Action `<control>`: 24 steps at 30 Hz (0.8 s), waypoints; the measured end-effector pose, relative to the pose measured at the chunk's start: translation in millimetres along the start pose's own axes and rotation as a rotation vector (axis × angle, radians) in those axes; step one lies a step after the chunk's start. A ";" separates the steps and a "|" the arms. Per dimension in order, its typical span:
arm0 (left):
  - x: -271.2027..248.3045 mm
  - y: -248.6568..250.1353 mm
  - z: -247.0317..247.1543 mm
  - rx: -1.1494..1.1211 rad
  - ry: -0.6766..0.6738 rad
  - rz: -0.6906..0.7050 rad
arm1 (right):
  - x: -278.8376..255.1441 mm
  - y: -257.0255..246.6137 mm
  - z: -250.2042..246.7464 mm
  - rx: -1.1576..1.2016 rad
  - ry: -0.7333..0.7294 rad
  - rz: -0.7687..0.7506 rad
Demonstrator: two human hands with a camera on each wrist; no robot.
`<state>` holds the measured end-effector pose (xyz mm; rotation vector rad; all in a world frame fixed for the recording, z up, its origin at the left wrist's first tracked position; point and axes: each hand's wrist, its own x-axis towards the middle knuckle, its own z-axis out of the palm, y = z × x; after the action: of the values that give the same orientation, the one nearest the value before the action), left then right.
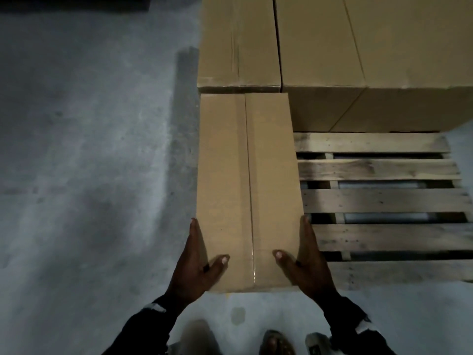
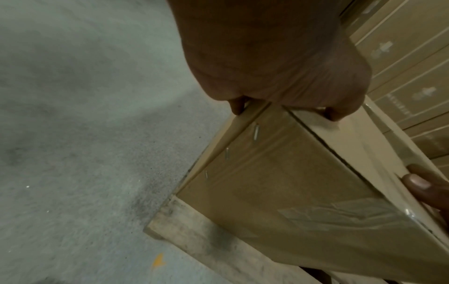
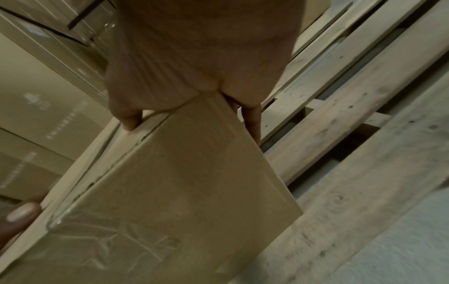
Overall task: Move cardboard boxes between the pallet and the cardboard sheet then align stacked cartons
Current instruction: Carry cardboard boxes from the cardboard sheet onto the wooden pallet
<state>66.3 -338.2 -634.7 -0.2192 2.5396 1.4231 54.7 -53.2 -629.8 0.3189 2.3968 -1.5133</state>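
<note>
A long taped cardboard box [image 1: 245,188] lies lengthwise along the left edge of the wooden pallet [image 1: 378,172], with its far end against a taller stacked carton [image 1: 238,47]. My left hand [image 1: 199,260] lies flat on the box's left side near the front, thumb on top. My right hand [image 1: 307,257] mirrors it on the right side. The left wrist view shows the box's near end face [image 2: 291,192] with its lower corner at a pallet board [image 2: 206,246]. In the right wrist view my right hand [image 3: 194,57] straddles the box's top right edge [image 3: 170,192].
A second, larger carton [image 1: 371,60] fills the pallet's back right. Bare slats lie to the right of the box. Grey concrete floor [image 1: 89,149] stretches to the left. Printed cartons [image 3: 48,115] are stacked further back. My feet [image 1: 276,342] stand just before the pallet.
</note>
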 end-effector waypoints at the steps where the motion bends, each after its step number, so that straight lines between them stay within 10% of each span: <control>1: -0.4 -0.7 -0.1 0.000 0.004 -0.001 | 0.0 0.2 -0.5 -0.011 -0.004 0.003; 24: 22.3 -4.9 -16.4 -0.012 -0.006 -0.021 | 17.2 -10.6 10.3 -0.025 0.028 -0.029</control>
<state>44.0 -355.2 -636.3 -0.2428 2.5164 1.4296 36.4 -66.4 -631.2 0.3030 2.4501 -1.4996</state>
